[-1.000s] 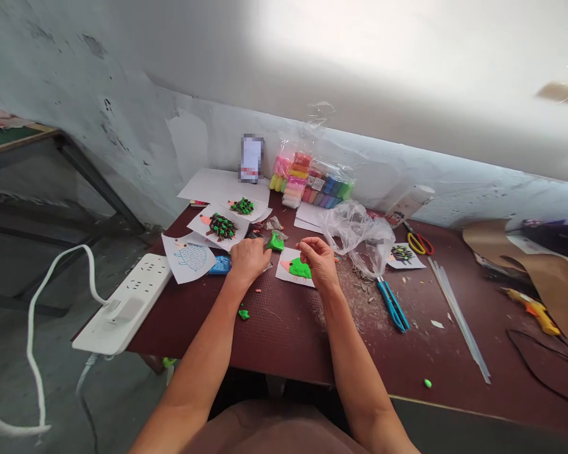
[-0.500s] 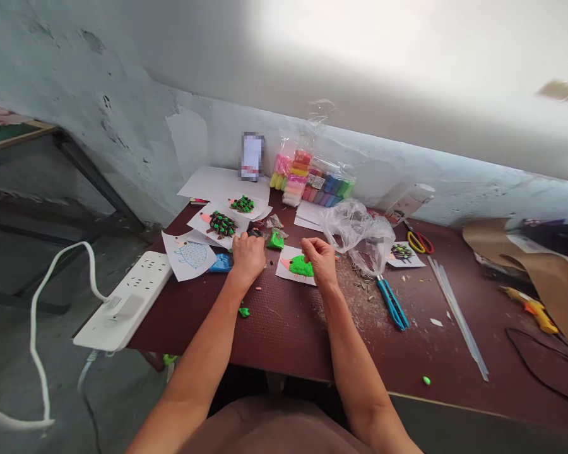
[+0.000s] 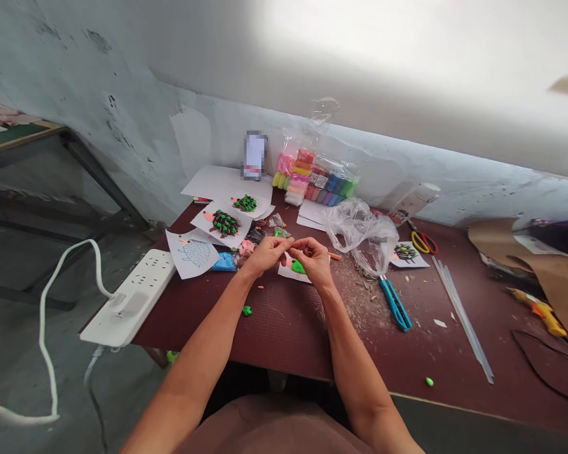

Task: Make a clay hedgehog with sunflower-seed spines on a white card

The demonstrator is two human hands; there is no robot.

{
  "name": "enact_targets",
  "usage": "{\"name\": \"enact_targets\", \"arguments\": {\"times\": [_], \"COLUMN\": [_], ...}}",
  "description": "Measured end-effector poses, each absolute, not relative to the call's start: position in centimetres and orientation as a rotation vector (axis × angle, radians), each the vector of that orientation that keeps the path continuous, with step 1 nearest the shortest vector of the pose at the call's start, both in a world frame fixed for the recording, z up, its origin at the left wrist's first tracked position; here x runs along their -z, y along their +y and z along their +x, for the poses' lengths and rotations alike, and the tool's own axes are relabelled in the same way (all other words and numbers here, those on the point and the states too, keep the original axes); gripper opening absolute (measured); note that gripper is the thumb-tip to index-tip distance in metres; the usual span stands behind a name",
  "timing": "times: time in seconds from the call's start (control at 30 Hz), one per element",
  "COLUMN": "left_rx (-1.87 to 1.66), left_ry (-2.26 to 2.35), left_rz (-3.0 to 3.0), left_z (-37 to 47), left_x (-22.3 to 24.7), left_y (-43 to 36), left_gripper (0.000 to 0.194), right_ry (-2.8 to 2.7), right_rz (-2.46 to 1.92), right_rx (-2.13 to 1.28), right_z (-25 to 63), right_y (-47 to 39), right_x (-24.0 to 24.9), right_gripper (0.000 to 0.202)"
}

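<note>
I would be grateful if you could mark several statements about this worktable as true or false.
1. The left hand and right hand meet at the fingertips. True.
2. The red-and-yellow-handled scissors lie left of the clear plastic bag. False: the scissors lie right of the bag.
3. The phone stands upright near the wall. True.
4. The glue gun is blue. False: the glue gun is yellow and orange.
5. The blue hedgehog drawing lies nearer the power strip than the scissors do. True.
</note>
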State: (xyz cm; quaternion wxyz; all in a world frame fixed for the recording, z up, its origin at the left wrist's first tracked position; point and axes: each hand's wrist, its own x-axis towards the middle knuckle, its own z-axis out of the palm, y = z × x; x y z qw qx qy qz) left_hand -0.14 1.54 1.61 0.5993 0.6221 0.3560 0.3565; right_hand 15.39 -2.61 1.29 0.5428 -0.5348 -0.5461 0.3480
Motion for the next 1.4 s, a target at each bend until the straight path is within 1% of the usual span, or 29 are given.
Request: {"name": "enact_targets", "arguments": {"times": [0.13, 0.3, 0.37, 0.63, 0.9, 1.13, 1.23, 1.4], "left_rx": [-0.811, -0.963, -0.973, -0.928, -0.928, -0.918, -0.917, -0.889], "left_ry": [0.760, 0.794, 0.785, 0.695, 0.698, 0.733, 0.781, 0.797], "left_rz": [1.252, 1.038, 0.991, 0.968, 0.901, 1.027, 1.108, 1.182], "left_z": [-0.3, -0.9, -1.1, -1.1, -1.2, -1.0, -0.8, -0.6], "left_x": [-1.6, -1.7, -1.9, -1.9, -2.3, -2.3, -2.1, -2.0], "left_y": [1.5, 2.0, 2.1, 1.8, 1.8, 1.8, 1.7, 1.5], "left_gripper": [0.051, 0.052, 0.054, 0.048, 0.051, 0.057, 0.059, 0.057], "right_ry": [-1.334, -1.356, -1.333, -1.214, -1.220, -1.263, -1.338, -1.411], "right_rz": [-1.279, -1.310, -1.311, -1.278, -1.291, -1.269, -1.267, -1.242], "right_rx": [-0.769, -0.766, -0.779, -0.782, -0.817, -0.828, -0.763, -0.640], "right_z": [15.0, 15.0, 15.0, 14.9, 14.7, 14.5, 14.5, 14.4], "right_y": [-2.8, -2.9, -2.9, -2.8, -2.9, -3.2, -3.3, -3.5], "right_x": [-1.5, -1.6, -1.6, -1.6, -1.7, -1.9, -1.9, -2.1], "right_gripper": [0.035, 0.037, 0.036, 0.028, 0.035, 0.039, 0.035, 0.022]}}
